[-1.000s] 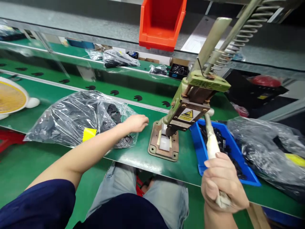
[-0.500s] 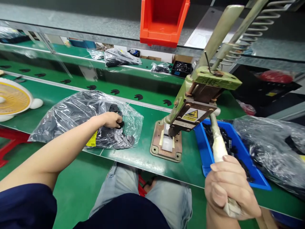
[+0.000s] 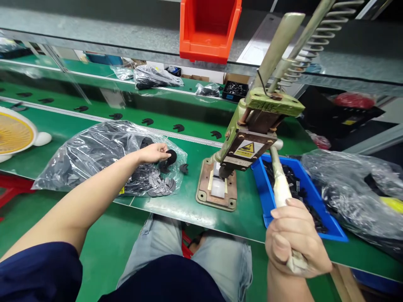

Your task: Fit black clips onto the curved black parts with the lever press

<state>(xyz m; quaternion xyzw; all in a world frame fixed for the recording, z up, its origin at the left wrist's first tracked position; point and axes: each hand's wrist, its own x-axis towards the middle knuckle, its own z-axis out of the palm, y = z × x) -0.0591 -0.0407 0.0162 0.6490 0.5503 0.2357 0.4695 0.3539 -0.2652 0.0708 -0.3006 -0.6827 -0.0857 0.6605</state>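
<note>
My left hand (image 3: 155, 153) pinches a round black part (image 3: 171, 157) above the mouth of a clear plastic bag (image 3: 91, 144) full of dark curved pieces. A small black piece (image 3: 184, 168) lies by the bag's right edge. My right hand (image 3: 296, 237) is wrapped round the taped lever handle (image 3: 281, 184) of a green hand press (image 3: 248, 138). The press head is over a metal base plate (image 3: 204, 188), where a whitish block (image 3: 218, 187) sits in front of the ram.
Right of the press, a blue bin (image 3: 333, 230) holds black parts, with another plastic bag (image 3: 359, 197) beside it. Black pieces lie in a row on the green belt (image 3: 132, 112) behind. An orange bin (image 3: 204, 50) hangs above; a fan (image 3: 15, 132) lies left.
My left hand has lifted out of the bag's contents towards the right with a black part. A small black piece now lies by the bag's edge. My right hand stays on the handle.
</note>
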